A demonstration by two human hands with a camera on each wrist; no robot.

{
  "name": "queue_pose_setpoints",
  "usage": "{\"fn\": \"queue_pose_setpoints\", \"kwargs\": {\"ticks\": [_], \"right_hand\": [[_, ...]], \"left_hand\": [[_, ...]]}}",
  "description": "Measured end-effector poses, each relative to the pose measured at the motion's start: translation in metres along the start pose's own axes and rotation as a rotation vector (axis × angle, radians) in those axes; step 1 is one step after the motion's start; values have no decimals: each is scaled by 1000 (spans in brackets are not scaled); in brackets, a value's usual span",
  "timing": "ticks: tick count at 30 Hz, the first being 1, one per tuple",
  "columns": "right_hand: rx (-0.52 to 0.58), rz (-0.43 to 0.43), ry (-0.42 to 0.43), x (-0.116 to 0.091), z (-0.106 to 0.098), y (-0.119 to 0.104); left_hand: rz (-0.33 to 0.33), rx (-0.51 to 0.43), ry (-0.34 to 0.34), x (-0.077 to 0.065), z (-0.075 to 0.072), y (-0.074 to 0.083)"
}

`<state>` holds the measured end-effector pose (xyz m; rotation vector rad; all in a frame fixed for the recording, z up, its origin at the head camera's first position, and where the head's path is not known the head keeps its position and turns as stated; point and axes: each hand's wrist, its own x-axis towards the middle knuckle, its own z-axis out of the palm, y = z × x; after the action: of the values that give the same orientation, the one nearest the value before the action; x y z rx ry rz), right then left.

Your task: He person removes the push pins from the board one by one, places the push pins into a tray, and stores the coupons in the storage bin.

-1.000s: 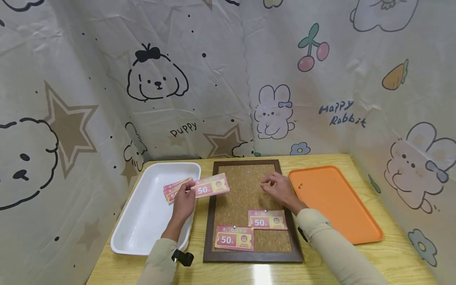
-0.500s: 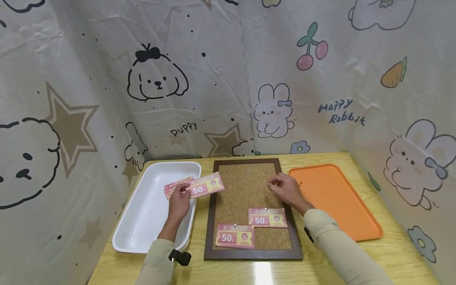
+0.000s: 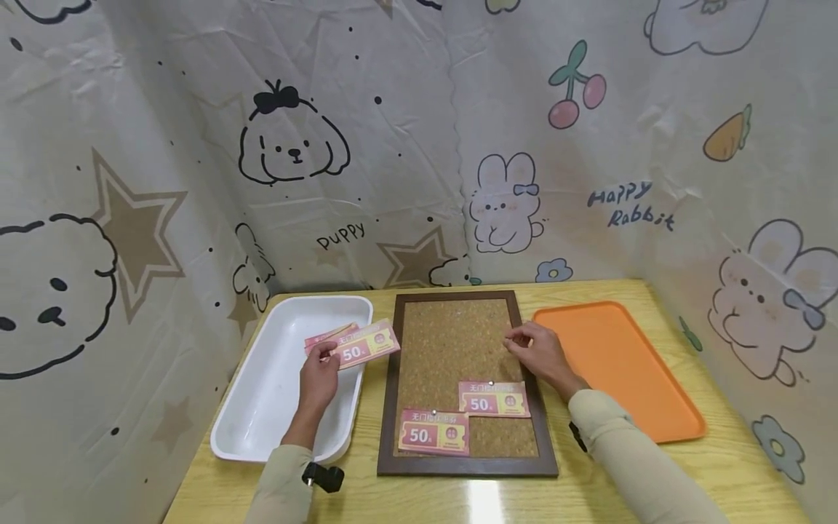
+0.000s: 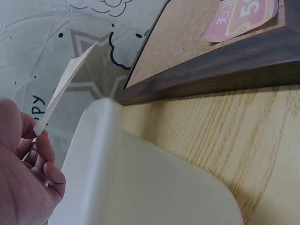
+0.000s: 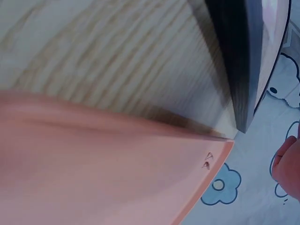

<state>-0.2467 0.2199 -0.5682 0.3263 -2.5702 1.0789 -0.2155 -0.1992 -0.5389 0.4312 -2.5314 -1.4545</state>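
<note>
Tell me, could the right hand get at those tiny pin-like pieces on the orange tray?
Probably yes: the right hand is right by the orange tray, and the right wrist view shows nothing lying over the tiny pin-like pieces.

Pink-and-yellow coupons printed "50": one in the grip of the left hand point(image 3: 318, 375), others around it.
The held coupon point(image 3: 369, 343) is pinched at its left end, printed face visible from the head and pale, edge-on in the left wrist view; its free end slants slightly upward to the right of the grip. Further coupons point(image 3: 327, 335) overlap just beyond the fingers, partly hidden. To the right of the grip lies the cork board point(image 3: 452, 335), rectangular and dark-framed. Two coupons lie on its nearer half, each with a pin at its top edge: the lower-left coupon point(image 3: 434, 434) closer to the grip, the upper-right coupon point(image 3: 494, 400) farther from it.
</note>
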Motion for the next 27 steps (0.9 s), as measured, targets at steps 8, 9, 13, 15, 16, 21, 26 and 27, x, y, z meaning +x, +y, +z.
{"fn": "queue_pose_setpoints", "kwargs": {"ticks": [8, 9, 13, 15, 16, 21, 26, 27], "right_hand": [[-19, 21, 20, -5, -3, 14], [-24, 22, 22, -5, -3, 15], [-35, 24, 25, -4, -4, 18], [-44, 13, 28, -3, -6, 19], [-47, 8, 27, -3, -6, 19], [-73, -6, 17, -2, -9, 22], [-99, 39, -14, -9, -8, 28], [-101, 51, -20, -11, -9, 28]], "left_hand": [[-53, -3, 25, 4, -5, -9], [-62, 0, 22, 4, -6, -9], [-89, 8, 11, 7, -8, -11], [-93, 10, 7, 9, -8, -11], [-92, 9, 7, 10, -9, -11], [-86, 14, 10, 11, -9, -12], [-101, 42, 9, 8, -10, -17], [-108, 44, 10, 7, -11, -18]]}}
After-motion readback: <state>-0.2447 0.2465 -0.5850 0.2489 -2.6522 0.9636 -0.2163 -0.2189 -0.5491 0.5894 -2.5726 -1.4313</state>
